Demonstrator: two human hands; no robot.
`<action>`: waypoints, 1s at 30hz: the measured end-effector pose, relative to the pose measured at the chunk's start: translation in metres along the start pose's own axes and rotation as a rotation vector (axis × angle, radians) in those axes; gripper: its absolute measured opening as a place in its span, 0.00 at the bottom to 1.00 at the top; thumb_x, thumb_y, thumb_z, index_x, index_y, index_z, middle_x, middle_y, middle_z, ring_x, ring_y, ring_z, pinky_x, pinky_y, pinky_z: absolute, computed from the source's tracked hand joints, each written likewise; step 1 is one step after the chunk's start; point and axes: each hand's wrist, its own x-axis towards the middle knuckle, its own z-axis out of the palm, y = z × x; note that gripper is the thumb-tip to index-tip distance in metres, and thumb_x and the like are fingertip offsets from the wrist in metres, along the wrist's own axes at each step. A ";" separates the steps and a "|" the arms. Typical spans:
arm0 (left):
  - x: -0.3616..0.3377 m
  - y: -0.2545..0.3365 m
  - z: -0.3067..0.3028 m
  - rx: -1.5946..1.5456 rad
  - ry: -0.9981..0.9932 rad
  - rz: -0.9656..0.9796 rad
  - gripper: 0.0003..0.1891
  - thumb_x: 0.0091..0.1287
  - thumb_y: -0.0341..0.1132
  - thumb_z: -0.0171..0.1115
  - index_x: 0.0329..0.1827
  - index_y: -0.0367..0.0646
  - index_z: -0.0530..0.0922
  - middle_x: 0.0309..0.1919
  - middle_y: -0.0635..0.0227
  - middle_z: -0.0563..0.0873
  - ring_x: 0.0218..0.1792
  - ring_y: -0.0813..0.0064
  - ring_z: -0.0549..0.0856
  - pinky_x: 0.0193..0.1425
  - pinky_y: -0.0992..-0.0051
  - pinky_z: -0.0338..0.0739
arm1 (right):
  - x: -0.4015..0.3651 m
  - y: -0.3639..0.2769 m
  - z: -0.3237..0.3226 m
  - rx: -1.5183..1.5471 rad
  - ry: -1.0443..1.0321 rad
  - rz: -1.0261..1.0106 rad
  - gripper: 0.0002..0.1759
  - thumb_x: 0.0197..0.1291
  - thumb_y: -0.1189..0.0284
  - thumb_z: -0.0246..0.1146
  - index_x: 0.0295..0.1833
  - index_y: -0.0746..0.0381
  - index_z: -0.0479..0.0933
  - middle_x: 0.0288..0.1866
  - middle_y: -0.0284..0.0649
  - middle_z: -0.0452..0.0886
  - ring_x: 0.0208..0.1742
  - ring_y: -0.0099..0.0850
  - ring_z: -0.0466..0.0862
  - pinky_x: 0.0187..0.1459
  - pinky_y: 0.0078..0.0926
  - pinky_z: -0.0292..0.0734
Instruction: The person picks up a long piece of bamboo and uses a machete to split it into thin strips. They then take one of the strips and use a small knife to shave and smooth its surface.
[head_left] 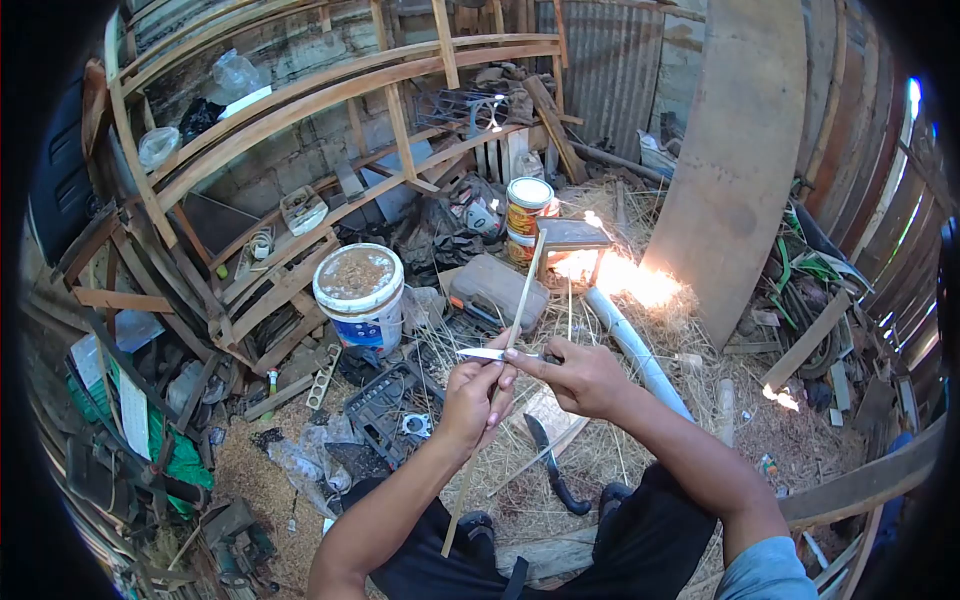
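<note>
A long thin pale strip, likely bamboo or wood, runs upward from between the person's knees. My left hand is closed around its middle. My right hand is closed on a small knife; its blade points left and crosses the strip just above my left hand. The right index finger reaches along the knife toward the strip. On the ground between the feet lies a larger curved blade with a black handle, next to a pale wood block.
A white bucket stands left of centre, with stacked tins and a grey case behind. A small stool, a grey pipe, a tall board and wooden racks surround the straw-strewn floor.
</note>
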 end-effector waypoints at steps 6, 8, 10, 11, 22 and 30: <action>-0.002 -0.002 0.003 -0.008 -0.005 -0.025 0.24 0.78 0.31 0.43 0.76 0.39 0.61 0.28 0.74 0.72 0.11 0.88 0.63 0.14 0.87 0.56 | -0.002 0.019 -0.003 -0.049 0.045 0.123 0.37 0.54 0.75 0.61 0.71 0.36 0.70 0.32 0.37 0.75 0.27 0.36 0.79 0.24 0.34 0.74; -0.003 -0.006 0.003 0.026 -0.010 -0.024 0.23 0.78 0.31 0.43 0.75 0.40 0.62 0.27 0.75 0.72 0.11 0.89 0.63 0.14 0.87 0.56 | -0.004 0.031 -0.007 -0.084 0.084 0.153 0.34 0.56 0.75 0.61 0.69 0.37 0.73 0.33 0.38 0.78 0.30 0.37 0.82 0.27 0.34 0.76; -0.003 -0.006 0.005 0.026 -0.011 -0.034 0.23 0.78 0.30 0.43 0.75 0.40 0.62 0.27 0.75 0.72 0.11 0.89 0.62 0.14 0.87 0.56 | -0.003 0.031 -0.010 -0.078 0.091 0.161 0.34 0.56 0.77 0.60 0.69 0.38 0.73 0.35 0.39 0.79 0.32 0.38 0.83 0.30 0.35 0.77; -0.002 -0.004 0.007 0.006 -0.007 -0.047 0.23 0.77 0.30 0.43 0.75 0.40 0.63 0.27 0.75 0.72 0.11 0.89 0.62 0.14 0.86 0.56 | -0.004 0.031 -0.011 -0.074 0.092 0.165 0.34 0.56 0.77 0.60 0.69 0.38 0.73 0.36 0.39 0.80 0.32 0.39 0.83 0.31 0.35 0.77; 0.003 0.000 0.012 -0.018 0.008 -0.102 0.26 0.74 0.26 0.41 0.76 0.41 0.61 0.27 0.73 0.71 0.09 0.90 0.61 0.09 0.86 0.53 | 0.002 0.050 0.002 0.130 0.301 0.406 0.30 0.60 0.80 0.56 0.69 0.52 0.72 0.49 0.50 0.84 0.44 0.46 0.84 0.44 0.37 0.79; 0.004 0.015 -0.008 -0.198 0.022 -0.105 0.27 0.73 0.28 0.40 0.76 0.46 0.62 0.22 0.76 0.68 0.08 0.88 0.61 0.08 0.85 0.54 | 0.001 -0.021 0.014 0.313 0.069 0.060 0.32 0.57 0.81 0.60 0.70 0.51 0.73 0.29 0.41 0.73 0.28 0.37 0.77 0.32 0.34 0.73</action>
